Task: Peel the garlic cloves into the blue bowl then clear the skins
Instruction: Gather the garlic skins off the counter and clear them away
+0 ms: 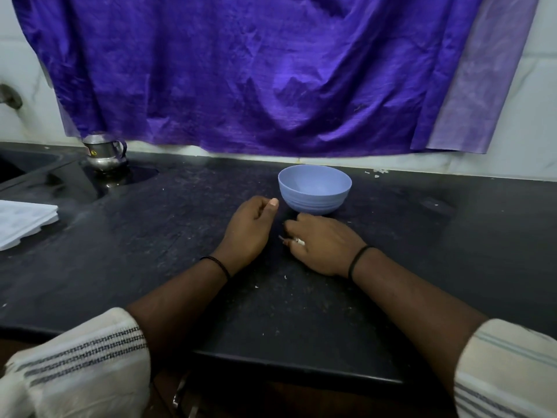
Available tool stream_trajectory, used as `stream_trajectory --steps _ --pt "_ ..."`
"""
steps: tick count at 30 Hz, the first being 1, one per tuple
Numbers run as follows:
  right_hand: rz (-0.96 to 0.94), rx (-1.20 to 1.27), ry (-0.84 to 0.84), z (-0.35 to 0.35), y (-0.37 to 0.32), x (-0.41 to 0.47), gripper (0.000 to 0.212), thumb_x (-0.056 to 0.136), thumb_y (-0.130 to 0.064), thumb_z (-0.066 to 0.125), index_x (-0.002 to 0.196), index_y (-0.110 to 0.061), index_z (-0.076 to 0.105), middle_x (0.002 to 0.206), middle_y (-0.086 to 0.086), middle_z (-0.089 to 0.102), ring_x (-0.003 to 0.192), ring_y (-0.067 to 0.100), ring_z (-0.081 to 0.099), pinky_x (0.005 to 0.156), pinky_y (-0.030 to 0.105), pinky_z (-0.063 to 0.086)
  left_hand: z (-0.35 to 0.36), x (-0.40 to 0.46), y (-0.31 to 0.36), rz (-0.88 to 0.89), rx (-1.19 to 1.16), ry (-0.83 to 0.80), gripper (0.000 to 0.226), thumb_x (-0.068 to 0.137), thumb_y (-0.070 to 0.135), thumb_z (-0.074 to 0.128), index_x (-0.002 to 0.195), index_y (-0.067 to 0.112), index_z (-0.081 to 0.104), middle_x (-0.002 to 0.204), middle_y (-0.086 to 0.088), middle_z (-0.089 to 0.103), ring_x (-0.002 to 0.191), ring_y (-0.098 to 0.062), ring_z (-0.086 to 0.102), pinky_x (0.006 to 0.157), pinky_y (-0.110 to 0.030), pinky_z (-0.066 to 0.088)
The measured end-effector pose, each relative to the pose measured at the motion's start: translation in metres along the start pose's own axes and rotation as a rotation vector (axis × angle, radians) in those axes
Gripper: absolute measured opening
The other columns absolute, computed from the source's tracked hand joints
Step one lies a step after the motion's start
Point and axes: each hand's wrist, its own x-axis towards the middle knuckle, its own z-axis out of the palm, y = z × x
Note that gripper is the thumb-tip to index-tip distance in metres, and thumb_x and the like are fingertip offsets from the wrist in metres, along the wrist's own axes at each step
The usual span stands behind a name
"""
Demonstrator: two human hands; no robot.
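Observation:
The blue bowl stands upright on the black counter, near the back wall; I cannot see into its bottom. My left hand rests on the counter just left of the bowl, fingers loosely curled, thumb up, holding nothing that I can see. My right hand lies palm down just in front of the bowl, fingers curled over a small heap of garlic skins, of which white scraps show under the thumb. No whole clove is visible.
A steel pot stands at the back left beside a sink edge. Folded white cloth lies at the far left. Small skin flecks dot the counter by the wall and near my wrists. A purple cloth hangs on the wall.

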Motion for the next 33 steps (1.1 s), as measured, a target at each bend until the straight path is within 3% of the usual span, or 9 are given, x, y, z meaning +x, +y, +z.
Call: stream_trajectory --steps 8,11,13,16,19,23,27,30,33 --pt "0.082 -0.045 -0.006 -0.006 -0.01 -0.013 0.018 0.101 -0.034 0.045 0.09 -0.02 0.048 0.1 0.009 0.061 0.089 0.031 0.059 0.067 0.036 0.037 -0.004 -0.007 -0.002 -0.066 -0.017 -0.042 0.018 0.102 0.03 0.05 0.098 0.018 0.063 0.092 -0.004 0.067 0.085 -0.02 0.065 0.076 -0.034 0.054" --pt "0.26 0.001 0.028 -0.006 -0.005 -0.016 0.021 0.101 -0.033 0.046 0.086 -0.019 0.052 0.098 0.01 0.064 0.09 0.032 0.06 0.07 0.036 0.041 -0.005 -0.011 -0.001 -0.132 -0.121 -0.033 0.019 0.102 0.028 0.051 0.098 0.016 0.065 0.092 -0.005 0.069 0.084 -0.017 0.067 0.073 -0.03 0.051" --pt "0.476 0.199 0.091 -0.011 -0.001 -0.017 0.028 0.101 -0.032 0.047 0.079 -0.016 0.054 0.086 0.01 0.062 0.081 0.028 0.058 0.066 0.032 0.04 -0.004 -0.012 0.0 -0.202 -0.214 -0.038 0.019 0.102 0.024 0.051 0.098 0.014 0.067 0.095 -0.008 0.07 0.087 -0.018 0.069 0.074 -0.029 0.053" --pt "0.785 1.063 0.287 -0.013 0.001 -0.021 0.031 0.1 -0.023 0.051 0.07 -0.015 0.048 0.063 0.005 0.047 0.047 0.015 0.041 0.037 0.022 0.03 -0.001 -0.017 0.007 -0.309 -0.396 -0.061 0.019 0.101 0.017 0.051 0.104 0.01 0.067 0.106 -0.013 0.071 0.096 -0.021 0.069 0.082 -0.029 0.056" --pt "0.816 1.653 0.38 -0.017 -0.004 -0.026 0.024 0.1 -0.019 0.049 0.077 -0.012 0.047 0.056 0.001 0.041 0.036 0.007 0.029 0.027 0.016 0.016 0.009 -0.028 0.022 -0.384 -0.63 -0.129 0.028 0.104 0.024 0.048 0.122 0.008 0.062 0.121 -0.013 0.067 0.109 -0.023 0.066 0.092 -0.034 0.053" --pt "0.751 1.944 0.438 -0.02 -0.022 -0.024 0.021 0.101 -0.021 0.046 0.084 -0.009 0.051 0.056 0.001 0.045 0.033 0.005 0.033 0.025 0.016 0.019 0.032 -0.051 0.048 -0.431 -0.925 -0.128 0.049 0.107 0.04 0.033 0.133 0.004 0.054 0.129 -0.011 0.061 0.119 -0.023 0.06 0.104 -0.038 0.046" --pt "0.683 2.073 0.518 -0.018 -0.045 -0.021 0.026 0.1 -0.024 0.045 0.079 -0.011 0.054 0.056 0.0 0.044 0.032 0.005 0.034 0.025 0.016 0.021 0.044 -0.067 0.068 -0.458 -1.184 0.094 0.055 0.106 0.043 0.032 0.119 -0.001 0.063 0.114 -0.017 0.071 0.105 -0.023 0.068 0.092 -0.033 0.054" --pt "0.674 2.103 0.526 -0.02 -0.065 -0.02 0.03 0.098 -0.026 0.047 0.073 -0.011 0.054 0.053 0.0 0.041 0.031 0.006 0.033 0.026 0.017 0.022 0.035 -0.077 0.073 -0.446 -1.244 0.196 0.054 0.106 0.044 0.032 0.112 0.002 0.066 0.104 -0.013 0.074 0.095 -0.02 0.072 0.081 -0.028 0.055" --pt "0.69 2.097 0.509 -0.027 -0.091 -0.019 0.034 0.099 -0.03 0.049 0.071 -0.012 0.053 0.05 0.0 0.04 0.029 0.007 0.032 0.027 0.017 0.022 0.015 -0.088 0.076 -0.428 -1.236 0.272 0.054 0.106 0.045 0.033 0.113 0.003 0.067 0.103 -0.01 0.075 0.097 -0.019 0.072 0.091 -0.032 0.055"
